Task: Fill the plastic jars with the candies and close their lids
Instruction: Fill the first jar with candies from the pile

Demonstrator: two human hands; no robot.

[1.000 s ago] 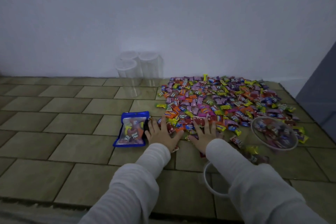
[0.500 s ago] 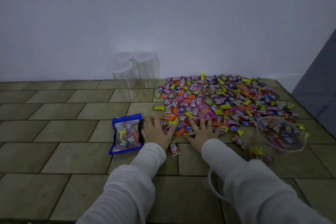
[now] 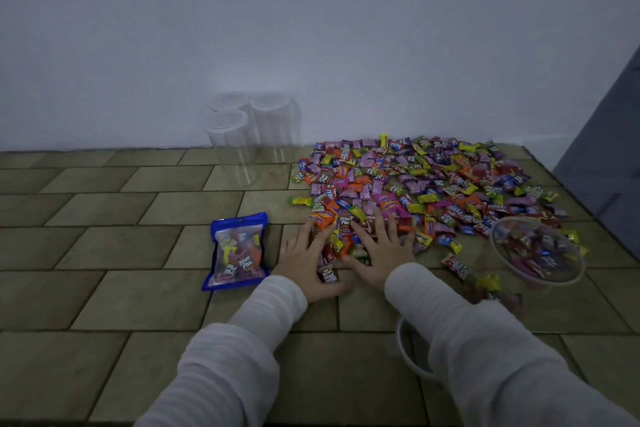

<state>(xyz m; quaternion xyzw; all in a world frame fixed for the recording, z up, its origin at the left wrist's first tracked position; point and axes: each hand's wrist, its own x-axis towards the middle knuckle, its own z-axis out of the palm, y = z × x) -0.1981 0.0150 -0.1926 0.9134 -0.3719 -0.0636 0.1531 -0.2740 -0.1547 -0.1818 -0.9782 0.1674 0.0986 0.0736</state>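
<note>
Head view: the left hand (image 3: 306,262) and right hand (image 3: 382,255), both in pale sleeves, lie palm-down with fingers spread and straight on the near edge of a wide heap of wrapped candies (image 3: 426,180) scattered over the tiled floor (image 3: 104,253), a few candies gathered between the two hands. Three clear plastic jars (image 3: 242,146) with their lids on stand together by the wall (image 3: 311,28), just left of the heap. A blue Fruit Plus candy bag (image 3: 237,251) lies just left of the left hand, a clear jar (image 3: 536,250) holding candies lies on its side at the right, and a white lid (image 3: 407,354) shows partly under the right forearm.
</note>
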